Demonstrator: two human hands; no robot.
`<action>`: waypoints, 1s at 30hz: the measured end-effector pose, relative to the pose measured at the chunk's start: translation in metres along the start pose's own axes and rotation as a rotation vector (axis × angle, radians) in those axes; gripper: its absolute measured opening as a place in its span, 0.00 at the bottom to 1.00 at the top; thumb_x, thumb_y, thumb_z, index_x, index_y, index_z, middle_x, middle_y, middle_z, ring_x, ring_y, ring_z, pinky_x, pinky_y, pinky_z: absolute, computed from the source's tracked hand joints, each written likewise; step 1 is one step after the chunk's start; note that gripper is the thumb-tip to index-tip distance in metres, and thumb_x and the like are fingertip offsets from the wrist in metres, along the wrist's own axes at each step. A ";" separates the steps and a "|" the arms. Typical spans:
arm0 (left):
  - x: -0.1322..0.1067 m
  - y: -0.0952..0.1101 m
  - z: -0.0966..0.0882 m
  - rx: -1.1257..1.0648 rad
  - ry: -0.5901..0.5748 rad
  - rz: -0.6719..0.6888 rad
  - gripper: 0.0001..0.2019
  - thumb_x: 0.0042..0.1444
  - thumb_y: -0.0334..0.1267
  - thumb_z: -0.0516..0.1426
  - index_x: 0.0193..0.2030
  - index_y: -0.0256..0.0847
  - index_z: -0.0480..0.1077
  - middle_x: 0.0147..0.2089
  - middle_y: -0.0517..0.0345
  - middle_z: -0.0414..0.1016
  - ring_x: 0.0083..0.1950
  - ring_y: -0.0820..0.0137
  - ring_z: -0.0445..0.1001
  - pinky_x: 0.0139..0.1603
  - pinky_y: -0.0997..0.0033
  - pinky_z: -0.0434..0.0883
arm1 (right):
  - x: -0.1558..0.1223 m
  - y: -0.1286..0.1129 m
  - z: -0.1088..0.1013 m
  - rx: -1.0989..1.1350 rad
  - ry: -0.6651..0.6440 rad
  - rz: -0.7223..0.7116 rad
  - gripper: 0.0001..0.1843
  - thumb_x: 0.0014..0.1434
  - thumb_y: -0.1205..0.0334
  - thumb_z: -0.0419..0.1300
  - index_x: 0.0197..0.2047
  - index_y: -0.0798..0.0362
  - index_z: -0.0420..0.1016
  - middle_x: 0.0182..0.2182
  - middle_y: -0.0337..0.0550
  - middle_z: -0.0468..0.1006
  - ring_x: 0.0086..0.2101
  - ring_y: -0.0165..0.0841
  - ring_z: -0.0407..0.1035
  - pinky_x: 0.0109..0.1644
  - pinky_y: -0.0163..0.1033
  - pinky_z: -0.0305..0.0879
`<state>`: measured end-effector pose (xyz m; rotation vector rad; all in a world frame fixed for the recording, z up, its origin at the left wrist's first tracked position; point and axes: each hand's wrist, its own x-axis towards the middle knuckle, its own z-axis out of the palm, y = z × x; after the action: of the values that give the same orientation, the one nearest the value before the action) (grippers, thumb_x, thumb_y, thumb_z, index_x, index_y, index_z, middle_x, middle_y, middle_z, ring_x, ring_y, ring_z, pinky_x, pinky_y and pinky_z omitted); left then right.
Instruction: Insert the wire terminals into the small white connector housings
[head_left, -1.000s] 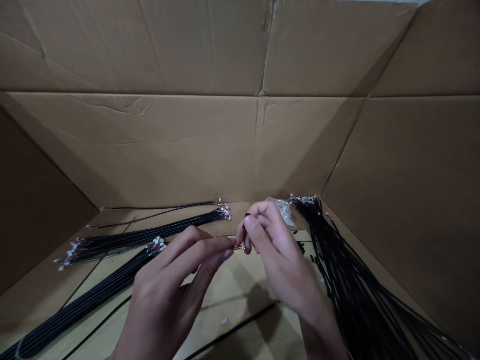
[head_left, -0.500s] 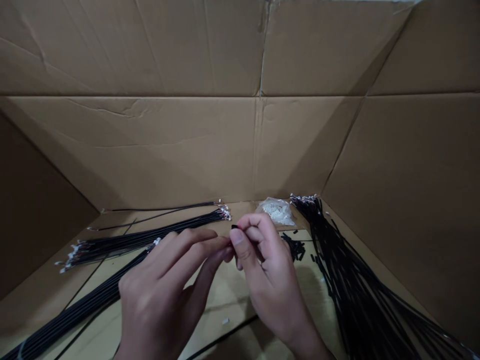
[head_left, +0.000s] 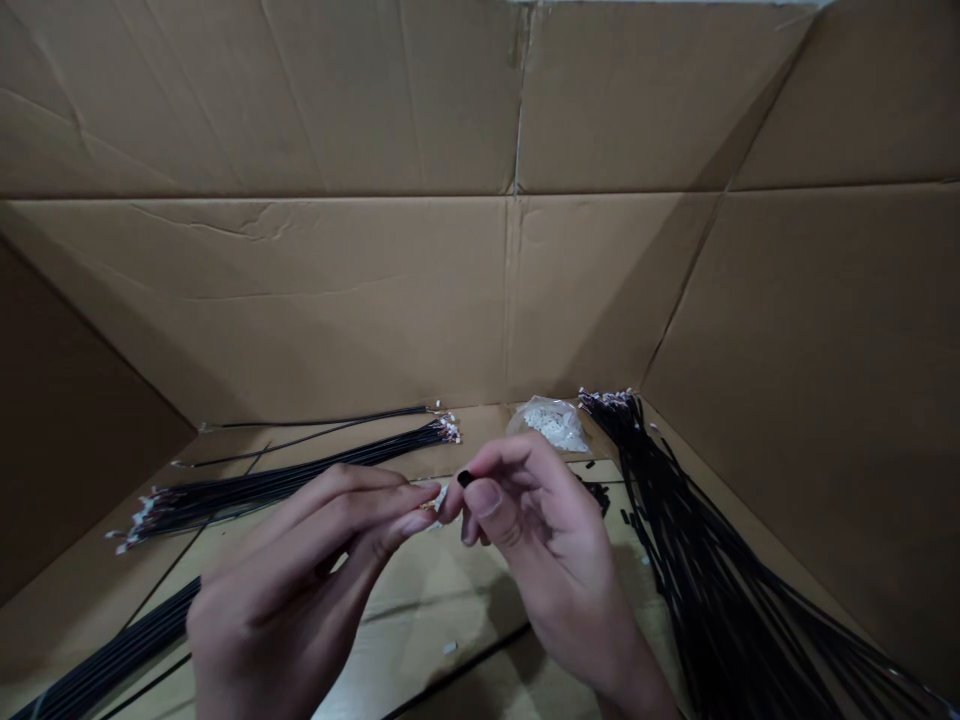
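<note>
My left hand [head_left: 300, 580] pinches the tip of a thin black wire between thumb and fingers, a small gold terminal [head_left: 429, 505] showing at the fingertips. My right hand [head_left: 540, 540] is closed in a pinch on a small black sleeve piece [head_left: 465, 478], held right at the wire's tip. Both hands meet above the cardboard floor [head_left: 420, 610] of a large open box. The wire [head_left: 450, 675] itself trails down under my hands.
Bundles of black wires with white connectors [head_left: 285, 480] lie to the left, another bundle [head_left: 112, 660] at the lower left. A thick pile of black wires [head_left: 712, 580] runs along the right wall. A clear bag of white parts [head_left: 551, 425] and loose black sleeve pieces [head_left: 600, 495] sit behind my hands.
Both hands drifted left and slightly down while staying pinched together. The bag of white parts, hidden behind my right hand a second ago, now shows fully.
</note>
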<state>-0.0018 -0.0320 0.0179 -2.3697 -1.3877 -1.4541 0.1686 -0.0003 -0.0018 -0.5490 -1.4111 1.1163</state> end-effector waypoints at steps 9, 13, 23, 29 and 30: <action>0.002 -0.006 0.021 0.219 0.114 0.188 0.07 0.69 0.32 0.55 0.42 0.46 0.75 0.39 0.65 0.79 0.35 0.77 0.79 0.40 0.80 0.75 | 0.002 0.008 0.013 -0.443 0.137 -0.217 0.03 0.72 0.65 0.58 0.42 0.49 0.70 0.35 0.35 0.77 0.36 0.29 0.74 0.42 0.33 0.71; 0.002 -0.008 0.021 0.213 0.119 0.180 0.07 0.69 0.34 0.56 0.41 0.46 0.75 0.39 0.66 0.79 0.35 0.77 0.79 0.41 0.80 0.75 | 0.008 0.017 0.013 -0.327 0.162 -0.227 0.04 0.69 0.66 0.62 0.39 0.50 0.73 0.31 0.34 0.77 0.32 0.28 0.73 0.37 0.31 0.71; 0.004 0.000 0.010 0.199 0.095 0.106 0.07 0.68 0.37 0.57 0.39 0.47 0.76 0.37 0.68 0.82 0.33 0.78 0.81 0.40 0.83 0.75 | 0.009 0.021 0.009 -0.257 0.149 -0.239 0.02 0.67 0.66 0.65 0.41 0.50 0.77 0.34 0.34 0.80 0.34 0.27 0.74 0.41 0.31 0.71; 0.011 0.004 0.003 -0.039 0.214 0.010 0.10 0.64 0.39 0.60 0.30 0.48 0.77 0.30 0.70 0.81 0.31 0.80 0.79 0.31 0.88 0.73 | 0.016 0.012 -0.007 -0.103 0.010 -0.152 0.03 0.63 0.66 0.70 0.39 0.49 0.82 0.34 0.33 0.83 0.36 0.25 0.77 0.41 0.28 0.71; 0.011 0.003 0.002 -0.058 0.213 -0.006 0.09 0.63 0.38 0.61 0.30 0.49 0.77 0.30 0.70 0.80 0.30 0.80 0.79 0.30 0.88 0.73 | 0.016 0.011 -0.008 -0.095 -0.006 -0.164 0.03 0.63 0.66 0.70 0.39 0.49 0.83 0.34 0.34 0.83 0.36 0.26 0.77 0.42 0.29 0.71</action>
<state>0.0039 -0.0256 0.0263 -2.1662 -1.3192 -1.7121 0.1695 0.0204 -0.0048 -0.4879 -1.4918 0.9245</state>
